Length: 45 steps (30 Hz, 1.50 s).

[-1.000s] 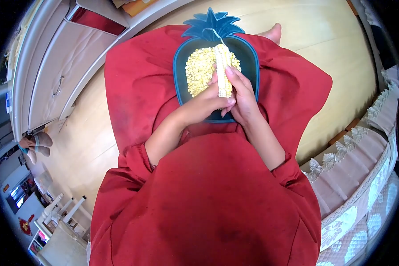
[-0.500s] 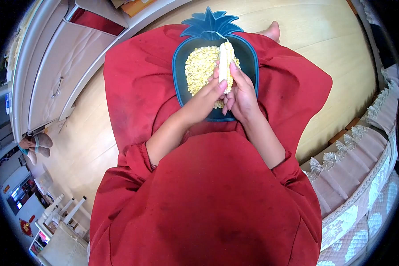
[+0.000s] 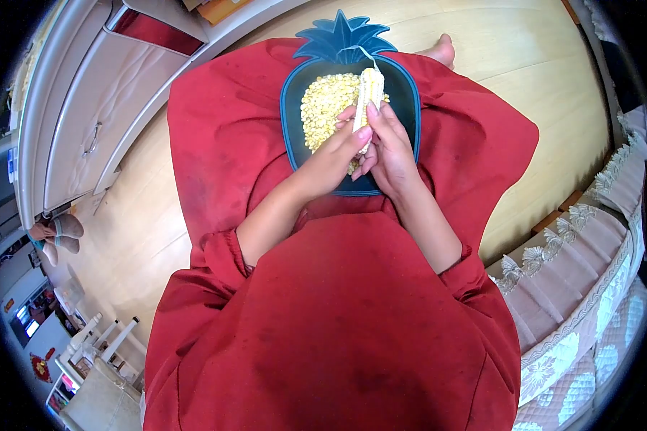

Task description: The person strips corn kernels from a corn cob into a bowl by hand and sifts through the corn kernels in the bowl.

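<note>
Fingers of 2 hands grasp the corn cob (image 3: 369,87) above the dish (image 3: 404,93), its long axis near-to-far, far end leaning right; left hand (image 3: 329,159) nearer its near end, right hand (image 3: 395,159) along its right side.

Tray (image 3: 405,82) between the knees, apron (image 3: 338,309) to left, right and near side; support beneath hidden. Kernels (image 3: 326,104) in tray, mostly left of centre. Cob (image 3: 369,87) above tray, right of most kernels, far end tilted rightward, between left hand (image 3: 338,152) and right hand (image 3: 394,149). Foot (image 3: 444,52) on floor (image 3: 510,43), beyond apron, right of tray. Cabinet (image 3: 86,108) far left. Slippers (image 3: 66,233) at left, by cabinet's near end. Chair (image 3: 104,399) near left. Sofa (image 3: 561,280) at right, apart from tray.
</note>
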Each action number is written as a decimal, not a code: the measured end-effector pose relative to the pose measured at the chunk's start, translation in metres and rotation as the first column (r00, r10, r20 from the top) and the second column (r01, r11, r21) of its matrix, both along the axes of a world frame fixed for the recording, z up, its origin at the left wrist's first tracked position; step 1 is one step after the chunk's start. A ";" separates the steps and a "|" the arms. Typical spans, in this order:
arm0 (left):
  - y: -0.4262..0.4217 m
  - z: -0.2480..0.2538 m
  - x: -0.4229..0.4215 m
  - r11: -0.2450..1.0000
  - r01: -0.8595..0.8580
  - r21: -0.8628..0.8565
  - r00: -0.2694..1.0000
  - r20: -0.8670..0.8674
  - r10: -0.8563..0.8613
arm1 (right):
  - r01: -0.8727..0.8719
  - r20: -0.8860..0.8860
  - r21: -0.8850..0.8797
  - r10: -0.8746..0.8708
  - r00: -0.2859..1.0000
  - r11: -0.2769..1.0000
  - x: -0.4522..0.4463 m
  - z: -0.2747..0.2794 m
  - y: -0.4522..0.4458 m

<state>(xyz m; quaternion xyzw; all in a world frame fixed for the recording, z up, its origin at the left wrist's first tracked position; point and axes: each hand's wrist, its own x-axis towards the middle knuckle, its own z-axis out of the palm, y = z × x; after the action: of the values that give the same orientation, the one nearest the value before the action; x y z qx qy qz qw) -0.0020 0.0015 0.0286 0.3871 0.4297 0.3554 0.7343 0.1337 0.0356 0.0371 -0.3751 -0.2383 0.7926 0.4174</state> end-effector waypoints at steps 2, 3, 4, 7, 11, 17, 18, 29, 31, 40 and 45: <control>0.001 0.000 -0.002 1.000 0.024 -0.006 1.000 0.013 -0.024 | -0.039 -0.004 -0.032 0.039 0.999 0.999 0.003 -0.001 0.000; 0.000 -0.001 -0.002 1.000 0.015 -0.027 1.000 0.021 -0.014 | -0.058 -0.007 -0.048 0.058 0.998 0.997 0.006 -0.002 0.001; 0.000 -0.003 -0.002 0.999 0.005 -0.048 1.000 0.029 -0.004 | -0.089 -0.016 -0.052 0.088 0.996 0.995 0.009 -0.002 0.001; 0.000 -0.005 -0.003 0.994 -0.022 -0.106 0.989 0.142 0.037 | -0.121 -0.033 -0.049 0.120 0.992 0.991 0.014 -0.006 0.001; 0.002 -0.009 0.000 0.993 -0.083 -0.083 0.952 0.288 0.104 | -0.084 -0.011 -0.005 0.084 0.996 0.996 0.009 -0.009 0.000; 0.006 0.000 -0.001 1.000 0.001 0.007 0.993 -0.116 0.000 | -0.159 0.039 0.041 0.157 0.987 0.986 0.007 -0.004 0.000; 0.006 -0.002 -0.003 1.000 -0.009 0.010 0.997 -0.072 0.010 | -0.176 0.034 0.045 0.175 0.984 0.983 0.007 -0.005 0.001; -0.004 0.000 0.010 0.942 -0.303 -0.144 0.952 -0.011 0.305 | -0.196 0.263 0.120 0.159 0.952 0.973 -0.004 -0.006 -0.009; -0.005 -0.012 0.005 0.960 -0.242 -0.141 0.969 0.020 0.247 | -0.164 0.261 0.173 0.116 0.958 0.971 -0.008 -0.006 -0.010; 0.000 -0.012 -0.005 0.969 -0.150 -0.198 0.975 0.131 0.178 | -0.192 0.405 0.331 0.045 0.913 0.924 -0.005 -0.016 -0.013; 0.000 -0.004 -0.001 0.982 -0.148 -0.120 0.973 0.161 0.167 | -0.165 0.321 0.304 0.062 0.945 0.938 -0.004 -0.010 -0.011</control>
<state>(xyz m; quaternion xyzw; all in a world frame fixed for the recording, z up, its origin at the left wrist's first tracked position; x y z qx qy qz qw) -0.0027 0.0019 0.0243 0.2802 0.4131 0.4209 0.7574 0.1297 0.0244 0.0275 -0.4048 -0.4495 0.6972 0.3847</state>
